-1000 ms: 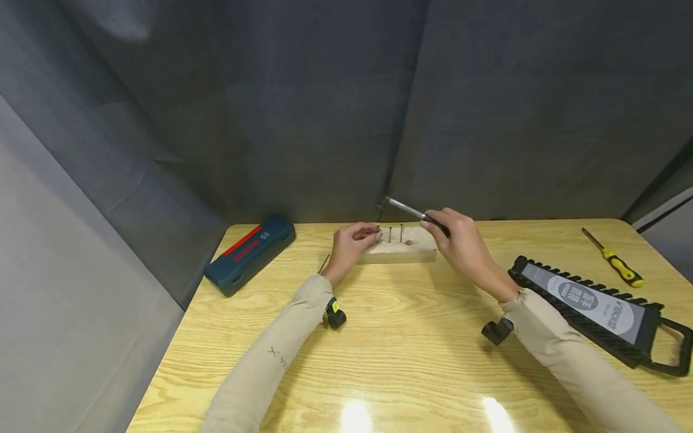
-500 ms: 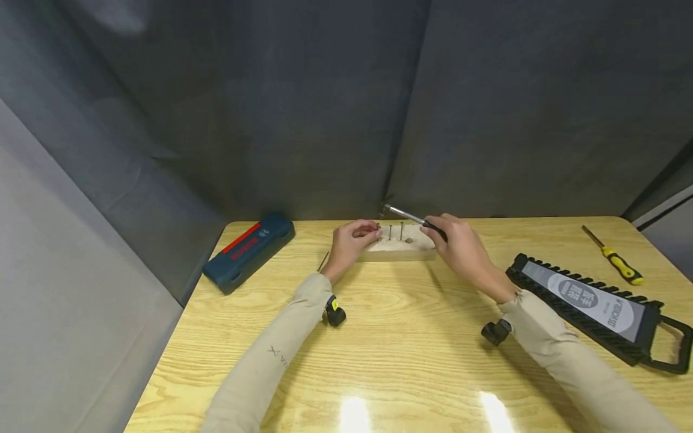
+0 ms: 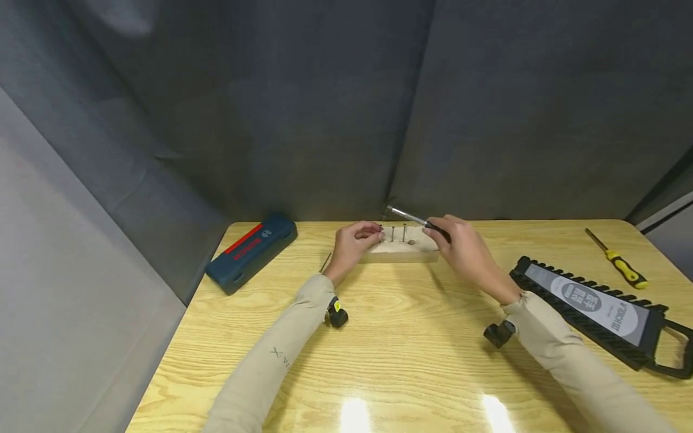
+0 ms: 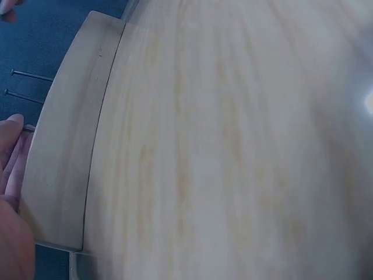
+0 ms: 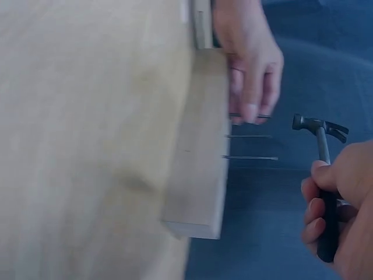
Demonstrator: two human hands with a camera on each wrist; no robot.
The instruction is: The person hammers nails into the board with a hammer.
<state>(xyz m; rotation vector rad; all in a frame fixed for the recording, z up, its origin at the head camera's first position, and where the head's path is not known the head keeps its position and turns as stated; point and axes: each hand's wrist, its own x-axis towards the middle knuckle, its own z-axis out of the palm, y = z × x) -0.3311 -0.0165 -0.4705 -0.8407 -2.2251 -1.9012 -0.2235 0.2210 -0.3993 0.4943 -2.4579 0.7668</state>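
Near the table's far edge lies a pale wooden block (image 3: 400, 257), with two nails standing upright in it, a middle nail (image 3: 393, 233) and a right-hand nail (image 3: 405, 232). My left hand (image 3: 351, 245) is at the block's left part, thumb and fingers pinching a third nail (image 5: 263, 116) upright against the top face. My right hand (image 3: 464, 249) grips a claw hammer (image 5: 324, 143) by its black handle. Its metal head (image 5: 309, 123) hangs above the pinched nail, apart from it. In the left wrist view the fingers (image 4: 10, 131) hide part of this nail.
A blue Bosch case (image 3: 251, 254) lies at the back left. To the right are a black wrench rack (image 3: 595, 307) and a yellow-and-black screwdriver (image 3: 617, 260). A thin dark rod (image 3: 325, 263) lies beside the left wrist. A dark curtain (image 3: 325, 120) hangs behind the table.
The hammer head has come down a little towards the pinched nail since one second ago. My left hand keeps its pinch in the same place.
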